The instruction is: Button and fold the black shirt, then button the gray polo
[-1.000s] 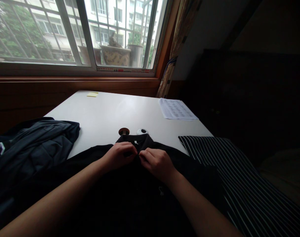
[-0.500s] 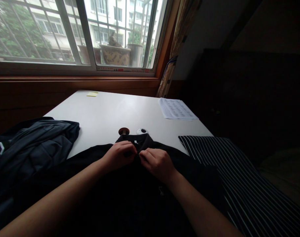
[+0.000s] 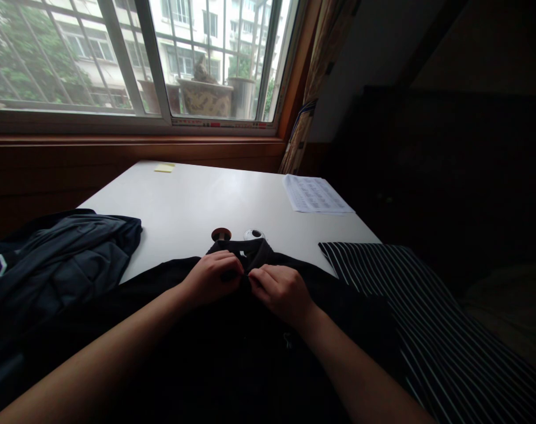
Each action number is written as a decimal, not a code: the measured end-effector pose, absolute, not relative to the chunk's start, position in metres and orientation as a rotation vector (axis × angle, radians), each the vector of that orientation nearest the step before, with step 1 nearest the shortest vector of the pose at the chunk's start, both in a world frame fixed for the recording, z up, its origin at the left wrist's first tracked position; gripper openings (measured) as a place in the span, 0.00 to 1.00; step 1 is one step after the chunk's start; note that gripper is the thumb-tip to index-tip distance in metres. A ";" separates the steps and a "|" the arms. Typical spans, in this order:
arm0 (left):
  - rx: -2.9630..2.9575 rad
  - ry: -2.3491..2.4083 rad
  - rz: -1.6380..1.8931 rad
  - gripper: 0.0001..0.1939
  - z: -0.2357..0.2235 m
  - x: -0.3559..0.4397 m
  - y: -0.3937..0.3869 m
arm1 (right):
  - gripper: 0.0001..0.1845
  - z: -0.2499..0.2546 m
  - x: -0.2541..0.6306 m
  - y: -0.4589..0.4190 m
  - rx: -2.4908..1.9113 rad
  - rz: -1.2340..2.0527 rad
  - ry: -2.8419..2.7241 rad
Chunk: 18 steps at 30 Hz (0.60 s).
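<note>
From the wearer's own head it looks, a single camera pitched forward and down! Left grip [image 3: 213,275] and right grip [image 3: 280,290] sit close, just below mid-frame, forearms [image 3: 111,347] running in from the bottom edge. Nearest, the dark garment [image 3: 245,359] fills the foreground; past it, the white surface [image 3: 201,194] stretches away to the window [image 3: 153,65], high at upper left!

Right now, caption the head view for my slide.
Left hand and right hand close together at the collar of a black shirt on a white table.
</note>
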<state>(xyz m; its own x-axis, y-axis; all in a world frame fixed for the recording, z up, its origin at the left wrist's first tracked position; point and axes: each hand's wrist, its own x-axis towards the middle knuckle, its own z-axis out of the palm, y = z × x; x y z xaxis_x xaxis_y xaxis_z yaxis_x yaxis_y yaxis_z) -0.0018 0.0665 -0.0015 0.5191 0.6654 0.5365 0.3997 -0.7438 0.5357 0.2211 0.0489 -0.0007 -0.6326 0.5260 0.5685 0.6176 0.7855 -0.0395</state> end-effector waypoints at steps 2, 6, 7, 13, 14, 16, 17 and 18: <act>2.417 0.889 1.069 0.07 -0.002 -0.002 0.067 | 0.06 0.000 0.221 0.049 -0.844 -0.216 -2.404; 2.410 0.902 1.059 0.07 -0.005 -0.002 0.067 | 0.06 0.001 0.220 0.049 -0.830 -0.231 -2.402; 2.406 0.906 1.057 0.07 -0.005 -0.003 0.068 | 0.06 0.001 0.220 0.049 -0.826 -0.234 -2.403; 2.368 0.872 0.998 0.06 -0.001 -0.005 0.066 | 0.06 0.002 0.223 0.048 -0.825 -0.274 -2.368; 2.348 0.853 1.001 0.06 0.001 -0.005 0.065 | 0.06 0.002 0.224 0.049 -0.834 -0.276 -2.350; 2.302 0.835 1.029 0.06 0.003 -0.003 0.063 | 0.06 0.002 0.225 0.050 -0.851 -0.261 -2.327; 2.285 0.840 1.044 0.06 0.003 -0.002 0.062 | 0.07 0.001 0.225 0.051 -0.854 -0.242 -2.327; 2.279 0.849 1.048 0.06 0.003 -0.001 0.062 | 0.07 0.001 0.225 0.052 -0.857 -0.218 -2.330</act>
